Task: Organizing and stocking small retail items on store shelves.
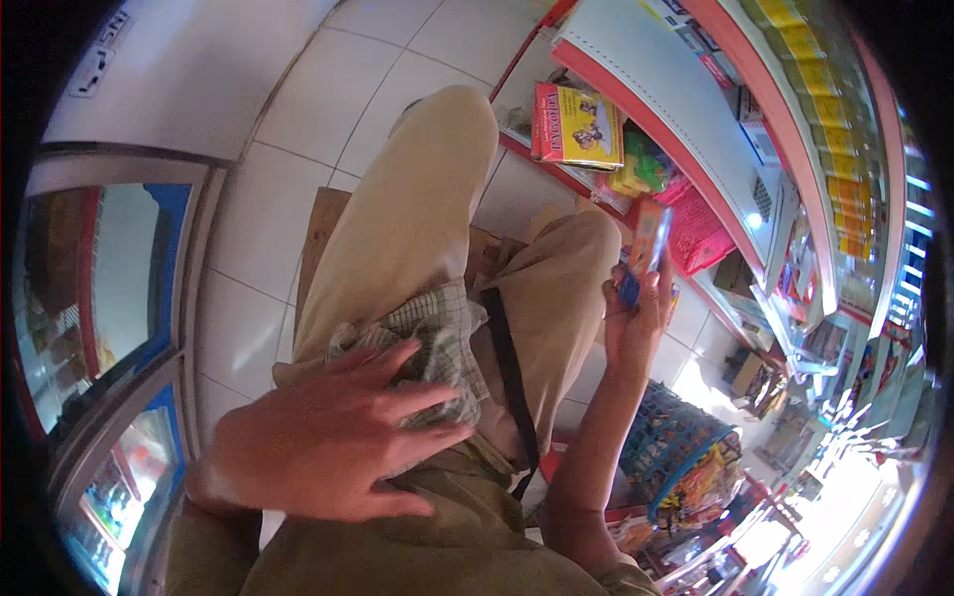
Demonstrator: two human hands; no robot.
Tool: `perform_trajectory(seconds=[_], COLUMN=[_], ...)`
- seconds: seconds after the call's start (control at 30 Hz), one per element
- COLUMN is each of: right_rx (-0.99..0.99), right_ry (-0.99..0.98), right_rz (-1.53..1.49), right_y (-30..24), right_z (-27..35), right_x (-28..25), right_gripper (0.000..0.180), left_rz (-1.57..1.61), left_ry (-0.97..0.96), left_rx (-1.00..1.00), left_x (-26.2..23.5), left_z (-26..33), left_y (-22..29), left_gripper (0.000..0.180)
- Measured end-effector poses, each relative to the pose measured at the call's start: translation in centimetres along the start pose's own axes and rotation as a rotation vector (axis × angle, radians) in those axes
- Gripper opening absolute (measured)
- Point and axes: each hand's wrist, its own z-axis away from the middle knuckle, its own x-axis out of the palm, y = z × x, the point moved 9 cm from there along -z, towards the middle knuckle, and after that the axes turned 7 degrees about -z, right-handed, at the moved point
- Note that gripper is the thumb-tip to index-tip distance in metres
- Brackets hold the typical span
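My right hand [633, 323] is raised beyond my right knee, its fingers closed round a slim orange and blue package [648, 243]. Blur hides the package's details, so its exact kind is unclear. Across my lap lies a crumpled checked cloth [437, 338], pale with dark lines. Over the near part of that cloth my left hand [343, 437] hovers or rests with fingers spread; whether it touches the fabric cannot be told. A dark strap [512, 382] runs down beside the cloth.
Red-edged shelves [676, 89] of packaged goods stand on the right. On the lowest one are a yellow and pink box [586, 124] and a pink basket [696, 233]. A filled blue basket [681, 447] stands near my right elbow. A glass-fronted cabinet [204, 268] is at left.
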Motion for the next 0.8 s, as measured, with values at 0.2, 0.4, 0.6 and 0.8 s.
perform_trajectory(seconds=[0.2, 0.4, 0.6, 0.8], right_rx=[-0.276, -0.648, -0.908, -0.848], right_ry=[0.087, 0.232, 0.323, 0.382], right_rz=[0.839, 1.093, 1.44, 1.477], right_y=[-3.7, -4.8, -3.1, -2.4], right_z=[-11.9, -26.0, -30.3, -30.2], right_x=[1.5, 0.4, 2.1, 2.0], right_gripper=[0.05, 0.047, 0.05, 0.047], left_rz=[0.407, -0.231, 0.116, 0.122], left_ry=[0.449, 0.472, 0.402, 0.552], left_rx=[0.181, -0.457, -0.254, -0.27], left_x=[-8.4, -2.9, -2.5, -3.9], left_z=[-15.6, -29.0, -29.9, -29.6], left_y=[-8.9, -24.0, -23.8, -24.3], left_gripper=[0.02, 0.026, 0.02, 0.017])
